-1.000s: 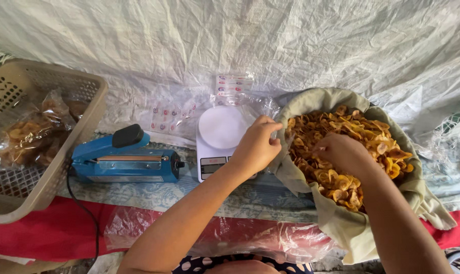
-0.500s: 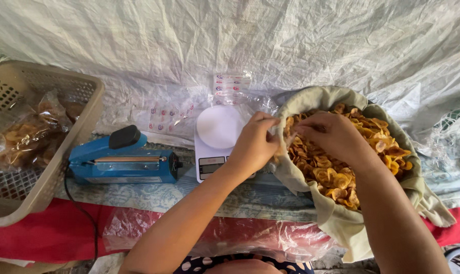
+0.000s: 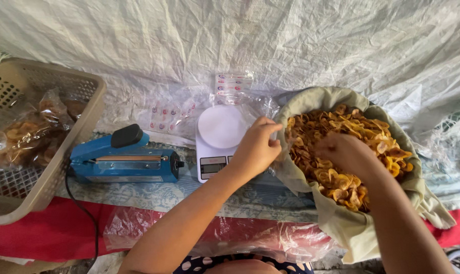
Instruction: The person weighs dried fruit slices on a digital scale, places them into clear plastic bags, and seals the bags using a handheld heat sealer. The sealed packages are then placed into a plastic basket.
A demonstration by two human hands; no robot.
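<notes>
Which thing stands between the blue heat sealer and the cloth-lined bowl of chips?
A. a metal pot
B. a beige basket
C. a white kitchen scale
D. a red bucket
C: the white kitchen scale stands right of the blue heat sealer and left of the cloth-lined bowl.

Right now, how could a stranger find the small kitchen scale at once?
Start from the blue heat sealer on the patterned cloth. Directly to its right, before the cloth-lined bowl of yellow chips, stands the scale. It alone is white, with a round flat platform and a small display at its front.
</notes>
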